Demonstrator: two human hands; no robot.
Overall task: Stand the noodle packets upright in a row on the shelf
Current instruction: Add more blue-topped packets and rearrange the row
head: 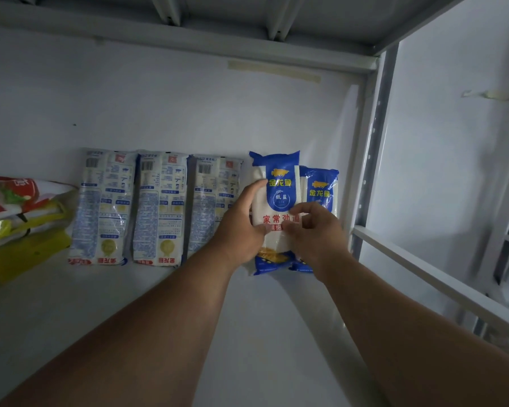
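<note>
While both hands, left hand (241, 227) and right hand (315, 230), grip glossy blue packet (279, 183) (crinkly plastic), upright on shelf (247, 333).

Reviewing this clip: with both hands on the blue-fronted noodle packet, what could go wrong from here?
1. The left hand and right hand hold the blue-and-white front-facing noodle packet, which overlaps the second blue packet behind it; letting go might tip either.
2. The three pale packets showing their printed backs stand close by, so a sideways nudge could knock the row.
</note>
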